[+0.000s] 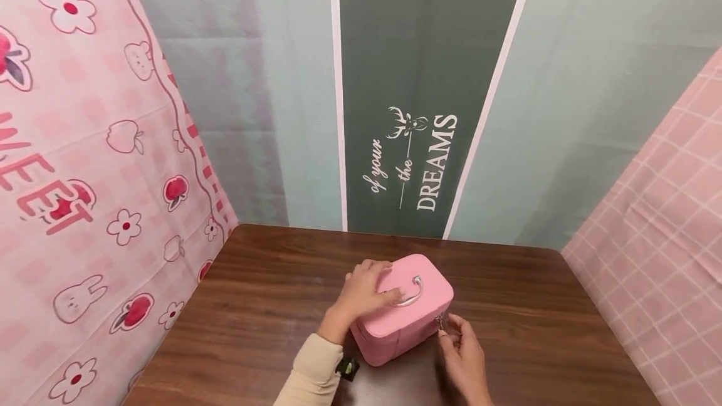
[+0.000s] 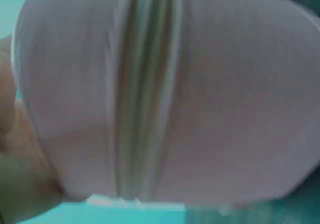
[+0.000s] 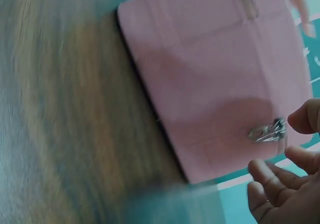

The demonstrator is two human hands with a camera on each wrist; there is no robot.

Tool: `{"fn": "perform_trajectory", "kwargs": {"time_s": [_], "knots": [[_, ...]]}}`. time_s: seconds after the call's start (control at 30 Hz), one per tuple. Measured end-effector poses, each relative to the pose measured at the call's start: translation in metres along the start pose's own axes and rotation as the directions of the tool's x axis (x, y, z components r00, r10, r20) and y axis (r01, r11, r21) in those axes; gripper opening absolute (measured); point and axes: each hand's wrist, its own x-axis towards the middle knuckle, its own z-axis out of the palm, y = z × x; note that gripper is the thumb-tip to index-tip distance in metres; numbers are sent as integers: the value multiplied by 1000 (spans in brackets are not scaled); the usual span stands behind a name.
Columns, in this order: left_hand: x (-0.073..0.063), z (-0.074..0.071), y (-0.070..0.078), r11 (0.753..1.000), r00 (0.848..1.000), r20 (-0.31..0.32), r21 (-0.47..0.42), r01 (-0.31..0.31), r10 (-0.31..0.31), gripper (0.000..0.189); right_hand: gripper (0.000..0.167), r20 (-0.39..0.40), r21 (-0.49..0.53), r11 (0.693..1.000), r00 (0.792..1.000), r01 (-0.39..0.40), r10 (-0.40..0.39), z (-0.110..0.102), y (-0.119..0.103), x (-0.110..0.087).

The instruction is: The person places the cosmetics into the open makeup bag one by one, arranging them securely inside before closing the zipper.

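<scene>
A pink zippered case [image 1: 389, 324] stands upright on the table, its lid closed, with a curved silver handle [image 1: 418, 295] on top. My left hand [image 1: 365, 290] rests across the lid, thumb reaching toward the handle. In the left wrist view, the case's side and its zipper [image 2: 146, 94] fill most of the picture, blurred. At the case's right corner is my right hand [image 1: 465, 353], thumb and fingers around the metal zipper pulls [image 3: 270, 131]. The right wrist view shows the thumb tip right beside the pulls, with the fingers apart from it.
The dark wood-grain table [image 1: 271, 281] ends at a grey-green backdrop [image 1: 417, 49] with white lettering. A pink patterned cloth [image 1: 113, 161] hangs at the left, and a pink checked cloth [image 1: 665, 218] at the right. A small dark device [image 1: 348, 368] sits at the left wrist.
</scene>
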Motion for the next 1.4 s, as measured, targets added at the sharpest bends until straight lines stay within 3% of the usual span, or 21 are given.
{"fn": "perform_trajectory", "kwargs": {"time_s": [0.07,0.13,0.27,0.3,0.37,0.47,0.57,0.73,0.83,0.97,1.07,1.1,1.2,1.4], "knots": [[-5,-4,-14,986,1000,-18,-164,-20,18,50,41,15,74,996,999,-45,44,-2,-8,-2],[-12,-5,-26,945,1000,-20,-326,-8,1,40,48,16,192,979,997,-76,74,-1,-15,-2],[-26,-5,-42,804,998,21,-591,66,-66,34,61,35,437,888,989,-145,144,8,-29,1],[-29,-5,-43,768,997,32,-636,75,-71,35,65,37,474,867,987,-153,154,12,-31,3],[-32,-7,-42,720,997,40,-691,70,-59,36,73,41,508,844,984,-172,176,20,-35,5],[-36,-14,-36,685,998,50,-726,64,-41,37,79,19,529,832,983,-167,185,31,-37,6],[-39,-22,-30,678,997,65,-731,75,-41,38,80,-3,576,803,981,-156,193,35,-38,7],[-43,-23,-29,668,993,90,-734,119,-78,41,79,-1,546,823,982,-158,189,36,-37,5],[-46,-14,-37,657,991,91,-742,136,-102,45,75,17,531,835,986,-149,165,35,-32,11],[-55,-14,-28,657,988,76,-740,147,-135,45,67,127,558,813,985,-167,116,29,-22,29],[-64,-15,-13,647,981,52,-745,162,-187,43,62,231,590,781,970,-206,81,24,-13,42],[-65,-10,-13,635,977,41,-754,168,-210,43,61,254,602,770,965,-211,65,23,-10,47],[-70,8,-12,630,961,-39,-762,148,-273,43,59,325,617,751,945,-236,30,23,-2,59],[-78,37,5,644,897,-222,-760,86,-382,48,54,419,605,750,908,-267,-14,23,9,81]]}}
